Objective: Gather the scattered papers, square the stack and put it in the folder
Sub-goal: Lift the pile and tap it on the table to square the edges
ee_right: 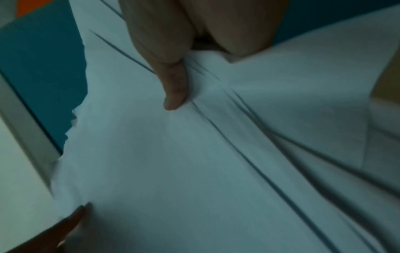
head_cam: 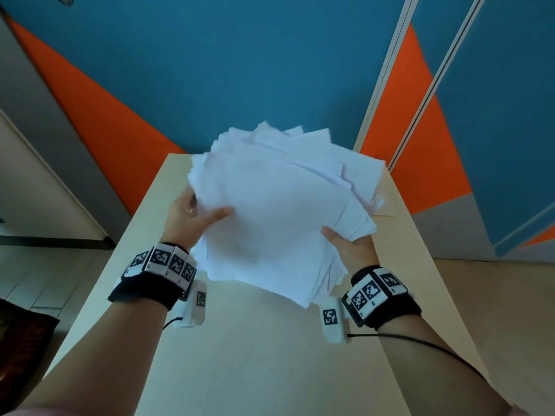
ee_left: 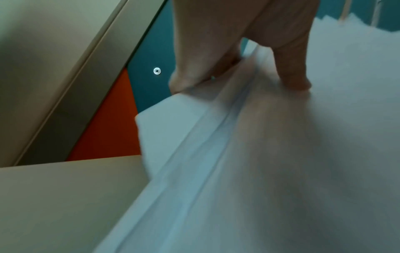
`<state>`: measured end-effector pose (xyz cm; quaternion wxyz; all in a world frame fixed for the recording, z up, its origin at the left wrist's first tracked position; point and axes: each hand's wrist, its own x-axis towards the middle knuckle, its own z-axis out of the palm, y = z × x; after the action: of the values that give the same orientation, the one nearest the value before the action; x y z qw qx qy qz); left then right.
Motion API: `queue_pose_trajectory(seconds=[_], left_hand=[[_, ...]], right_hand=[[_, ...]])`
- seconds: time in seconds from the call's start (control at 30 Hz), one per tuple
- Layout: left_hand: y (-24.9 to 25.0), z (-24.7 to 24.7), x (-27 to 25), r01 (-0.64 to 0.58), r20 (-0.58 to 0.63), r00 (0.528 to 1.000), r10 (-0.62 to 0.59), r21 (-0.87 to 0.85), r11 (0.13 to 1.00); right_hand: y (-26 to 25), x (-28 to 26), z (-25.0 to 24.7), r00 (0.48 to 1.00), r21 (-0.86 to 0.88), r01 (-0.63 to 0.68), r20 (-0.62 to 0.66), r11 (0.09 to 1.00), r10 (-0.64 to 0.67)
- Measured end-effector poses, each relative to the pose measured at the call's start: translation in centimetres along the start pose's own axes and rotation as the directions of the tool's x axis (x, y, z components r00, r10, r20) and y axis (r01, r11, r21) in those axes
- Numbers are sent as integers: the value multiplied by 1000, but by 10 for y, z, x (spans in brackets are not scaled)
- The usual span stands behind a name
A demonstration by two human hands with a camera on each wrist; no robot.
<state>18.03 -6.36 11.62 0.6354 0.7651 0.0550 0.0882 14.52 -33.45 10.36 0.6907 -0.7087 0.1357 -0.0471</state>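
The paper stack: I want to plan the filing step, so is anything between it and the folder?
That cannot be judged: no folder shows in any view. Both the left hand and right hand grip the uneven paper stack above the table.

One stack of white papers [head_cam: 276,211] is up off the one pale desk [head_cam: 246,355], many loose sheets fanned out unevenly, too many and too overlapped to count singly. Two hands are on it: the left hand [head_cam: 192,213] at the stack's left edge and the right hand [head_cam: 348,244] at its right edge, one thumb of each lying on the top sheet. Each wrist wears one black band [head_cam: 156,274] with a row of black-and-white square markers, four showing on the left and three on the right, and one small white box [head_cam: 332,322] hangs under each wrist, two in all.
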Motion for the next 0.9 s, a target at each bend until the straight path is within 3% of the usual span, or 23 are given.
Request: queue_pose_trajectory(seconds=[0.1, 0.17, 0.2, 0.27, 0.33, 0.4, 0.47, 0.53, 0.6, 0.67, 0.8, 0.9], left_hand=[[-6, -3, -4, -52, -201, 975, 92, 195, 979], [-22, 3, -18, 52, -287, 958, 3, 183, 982], [-33, 8, -27, 143, -291, 951, -100, 129, 981], [-59, 19, -44, 351, -183, 918, -351, -34, 936], [-75, 31, -61, 548, 81, 836, -542, -143, 824], [-82, 41, -70, 652, 341, 747, -571, -205, 730], [-82, 47, -70, 672, 447, 726, -523, -302, 676], [-83, 48, -68, 674, 479, 727, -491, -368, 640], [-85, 47, -68, 670, 446, 733, -514, -343, 658], [-93, 45, -68, 692, 378, 715, -588, -269, 670], [-132, 32, -61, 740, 144, 665, -733, 14, 673], [-157, 14, -54, 736, 59, 660, -749, 150, 660]], right_hand=[[4, -3, 2, 985, 151, -51, -153, 987, 74], [1, -7, 2, 964, 264, -143, -180, 954, 194], [1, -8, 2, 949, 301, -193, -182, 934, 255], [6, -11, 1, 916, 304, -292, -183, 907, 357], [18, -14, 3, 870, 223, -400, -213, 889, 445], [33, -17, 7, 836, 119, -488, -221, 865, 502], [51, -21, 10, 790, 95, -573, -202, 814, 579], [69, -28, 13, 701, 139, -679, -169, 721, 692], [87, -34, 13, 636, 184, -739, -128, 648, 761], [103, -41, 15, 615, 181, -762, -97, 621, 783], [116, -49, 13, 657, 279, -718, -30, 637, 753], [121, -40, -8, 686, 334, -653, -118, 680, 718]])
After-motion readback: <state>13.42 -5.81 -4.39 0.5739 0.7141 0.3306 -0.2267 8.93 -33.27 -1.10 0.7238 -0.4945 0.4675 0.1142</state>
